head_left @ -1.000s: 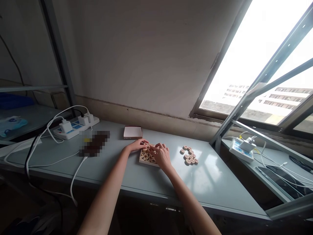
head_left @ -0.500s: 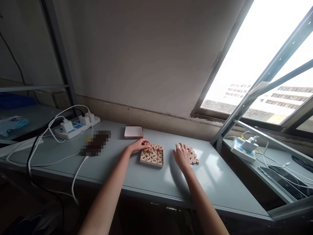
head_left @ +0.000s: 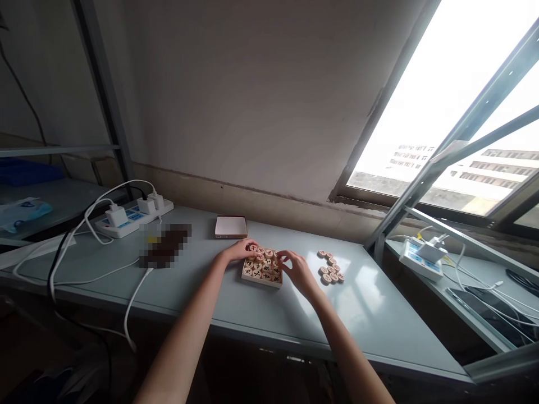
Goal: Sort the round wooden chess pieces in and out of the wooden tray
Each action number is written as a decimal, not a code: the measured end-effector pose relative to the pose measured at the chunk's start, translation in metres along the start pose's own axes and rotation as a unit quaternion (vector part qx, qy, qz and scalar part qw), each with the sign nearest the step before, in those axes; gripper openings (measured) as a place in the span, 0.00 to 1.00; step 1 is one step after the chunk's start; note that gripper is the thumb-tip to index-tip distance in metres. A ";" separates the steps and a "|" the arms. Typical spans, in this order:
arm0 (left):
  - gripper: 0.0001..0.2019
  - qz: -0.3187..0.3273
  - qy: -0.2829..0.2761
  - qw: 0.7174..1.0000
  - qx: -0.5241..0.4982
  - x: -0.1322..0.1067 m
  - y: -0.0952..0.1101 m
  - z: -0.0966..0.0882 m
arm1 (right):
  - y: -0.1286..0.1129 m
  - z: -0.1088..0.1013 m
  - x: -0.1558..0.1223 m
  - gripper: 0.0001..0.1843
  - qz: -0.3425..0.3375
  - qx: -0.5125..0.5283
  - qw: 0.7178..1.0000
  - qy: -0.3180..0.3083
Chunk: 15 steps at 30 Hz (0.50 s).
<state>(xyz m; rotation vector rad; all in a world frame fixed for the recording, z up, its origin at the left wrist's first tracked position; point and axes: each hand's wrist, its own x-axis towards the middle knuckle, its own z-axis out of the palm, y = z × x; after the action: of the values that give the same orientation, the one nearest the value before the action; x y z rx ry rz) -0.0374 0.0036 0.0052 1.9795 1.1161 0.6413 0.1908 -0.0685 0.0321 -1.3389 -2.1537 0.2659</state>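
A shallow box [head_left: 261,282] filled with round wooden xiangqi pieces lies on the grey desk. My left hand [head_left: 239,249] curls around its far left corner, fingers and thumb on either side of the corner piece. At the box's right side, my right hand [head_left: 297,270] is closed in a pinch over the far right pieces. Its fingertips hold a xiangqi piece [head_left: 275,255], partly hidden by the fingers. Red-marked pieces [head_left: 332,269] lie loose in a group to the right of my right hand. Black-marked pieces [head_left: 257,274] fill the near rows of the box.
A box lid [head_left: 231,225] lies open side up behind my left hand. On the left stand a power strip [head_left: 130,220] with chargers, white cables and a blurred-out object [head_left: 168,247]. Another power strip [head_left: 421,257] sits beyond the metal frame at right, near the window.
My right hand has moved left from the loose pieces to the box's right side, its fingers now pinched. The loose group is uncovered. My left hand stays at the box corner.
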 end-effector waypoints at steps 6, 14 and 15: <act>0.26 0.002 0.001 1.000 0.014 0.001 -0.001 0.000 | -0.009 0.021 0.009 0.07 -0.030 0.031 0.999 -0.008; 0.25 -0.005 0.002 1.000 0.015 0.000 0.002 0.000 | -0.004 0.037 0.010 0.09 -0.028 0.048 0.998 0.015; 0.25 -0.003 0.001 1.000 0.015 0.000 0.002 0.000 | -0.005 0.037 0.010 0.10 -0.022 0.049 0.998 0.014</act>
<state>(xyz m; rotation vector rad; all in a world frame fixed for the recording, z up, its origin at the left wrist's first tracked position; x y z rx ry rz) -0.0366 0.0031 0.0064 2.0006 1.1388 0.6259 0.1622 -0.0570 0.0081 -1.2327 -2.1169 0.3286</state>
